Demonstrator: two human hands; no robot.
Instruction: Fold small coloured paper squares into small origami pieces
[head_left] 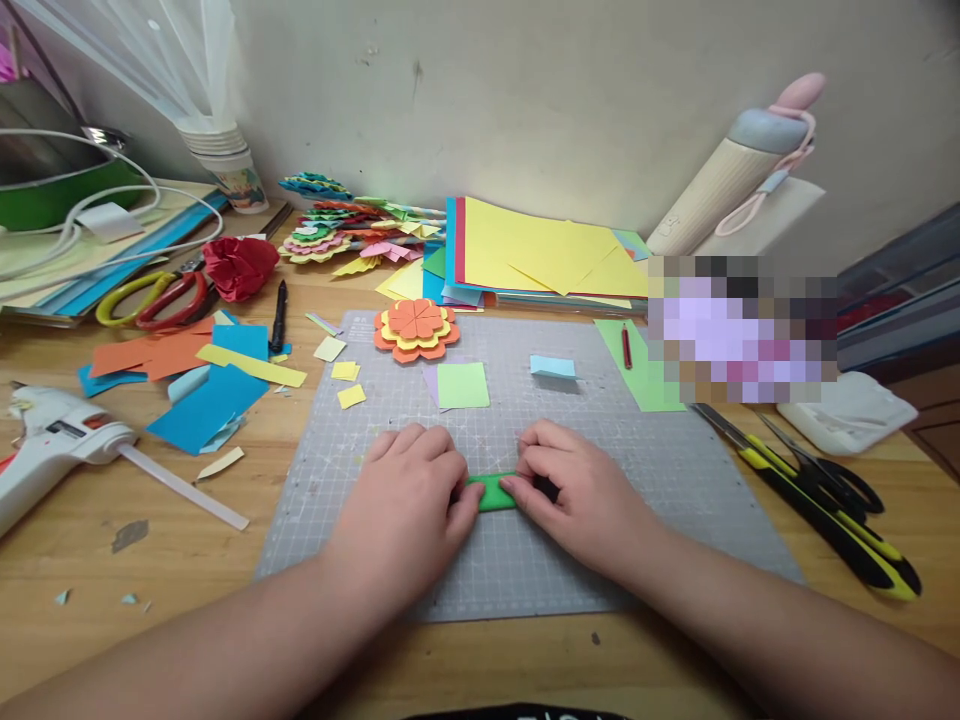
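Observation:
A small strip of green paper (495,492), seemingly folded, lies low over the grey cutting mat (637,560). My left hand (416,480) grips its left end between thumb and fingers. At the other end, the thumb and fingers of my right hand (566,480) pinch it; part of the strip is hidden under both hands. Just beyond them are a light green paper square (463,385) with a purple sheet partly beneath it, and a folded light blue paper (553,367). An orange and yellow layered paper flower (417,328) rests on the mat's far edge.
To the left lie a white glue gun (67,440), blue and orange paper scraps (214,405) and scissors (169,290). A yellow-black utility knife (817,510) and black scissors (832,475) are at right. Stacked coloured paper (540,245) and paper flowers (337,230) stand along the wall.

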